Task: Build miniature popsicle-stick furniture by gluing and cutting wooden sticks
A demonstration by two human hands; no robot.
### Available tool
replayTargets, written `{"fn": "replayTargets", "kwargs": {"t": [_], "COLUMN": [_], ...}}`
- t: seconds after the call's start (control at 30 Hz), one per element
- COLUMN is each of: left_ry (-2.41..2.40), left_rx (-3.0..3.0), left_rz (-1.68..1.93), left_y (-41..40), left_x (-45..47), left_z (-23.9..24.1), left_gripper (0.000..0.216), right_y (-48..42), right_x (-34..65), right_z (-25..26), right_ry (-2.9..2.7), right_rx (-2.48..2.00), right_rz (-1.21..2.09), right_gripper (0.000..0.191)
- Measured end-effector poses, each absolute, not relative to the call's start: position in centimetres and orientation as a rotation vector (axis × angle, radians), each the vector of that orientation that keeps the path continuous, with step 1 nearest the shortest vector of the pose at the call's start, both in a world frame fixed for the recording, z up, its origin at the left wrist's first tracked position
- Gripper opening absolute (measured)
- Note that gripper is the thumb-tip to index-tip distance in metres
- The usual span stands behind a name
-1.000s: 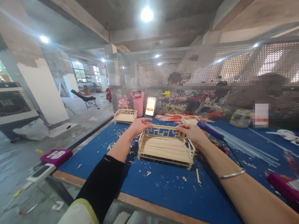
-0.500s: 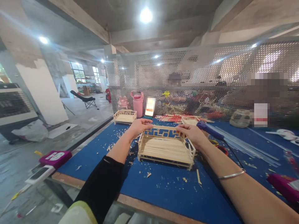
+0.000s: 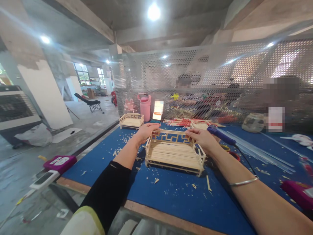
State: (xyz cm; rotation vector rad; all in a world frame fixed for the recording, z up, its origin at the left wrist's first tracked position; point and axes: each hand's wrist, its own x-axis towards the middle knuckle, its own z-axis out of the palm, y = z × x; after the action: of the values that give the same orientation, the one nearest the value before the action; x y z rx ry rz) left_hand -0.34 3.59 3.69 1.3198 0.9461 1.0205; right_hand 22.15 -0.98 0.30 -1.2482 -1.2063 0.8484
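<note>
A miniature bench of thin wooden sticks (image 3: 174, 155) stands on the blue tabletop, with a slatted seat, side rails and a lattice back. My left hand (image 3: 147, 132) is closed at the left end of its top back rail. At the right end of that rail, my right hand (image 3: 199, 137) pinches the stick between thumb and fingers. Some of the left fingertips are hidden behind the rail. A second, smaller-looking stick bench (image 3: 132, 121) sits farther back on the left.
A purple glue gun (image 3: 221, 135) lies right of my right hand, its cable running forward. Clear glue sticks (image 3: 259, 150) lie beyond it. Red-tipped sticks (image 3: 178, 122), a pink bottle (image 3: 145, 107) and a lit phone (image 3: 158, 110) are at the back. Wood scraps litter the blue mat (image 3: 168, 202).
Both hands keep their hold on the back rail, and the bench stays in place. The view has shifted very slightly.
</note>
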Motion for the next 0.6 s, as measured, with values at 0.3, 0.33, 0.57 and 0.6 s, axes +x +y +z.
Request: {"fn": "replayTargets", "kwargs": {"t": [0.3,0.33,0.57,0.6], "left_ry": [0.946,0.963,1.171,1.194], "left_rx": [1.271,1.331,2.349,2.452], "left_rz": [1.024,1.046,0.916,0.821], "left_y": [4.2,4.2,3.7,3.5], "left_x": [-0.4,-0.4,1.0,1.5], "left_z": [3.5,3.6,6.5,7.0], "left_gripper": [0.026,0.027,0.027,0.027], "right_y": [-1.4,-1.4,-1.0,-1.0], "right_x": [22.0,22.0,22.2,22.2], "right_z": [0.6,0.6,0.4,0.4], "right_ry": [-1.218,-1.218,-1.231,-1.236], "right_rx": [-1.279,-1.275,-1.269,-1.268], "right_rz": [0.814,0.815,0.815,0.814], "right_gripper": [0.024,0.024,0.024,0.024]}}
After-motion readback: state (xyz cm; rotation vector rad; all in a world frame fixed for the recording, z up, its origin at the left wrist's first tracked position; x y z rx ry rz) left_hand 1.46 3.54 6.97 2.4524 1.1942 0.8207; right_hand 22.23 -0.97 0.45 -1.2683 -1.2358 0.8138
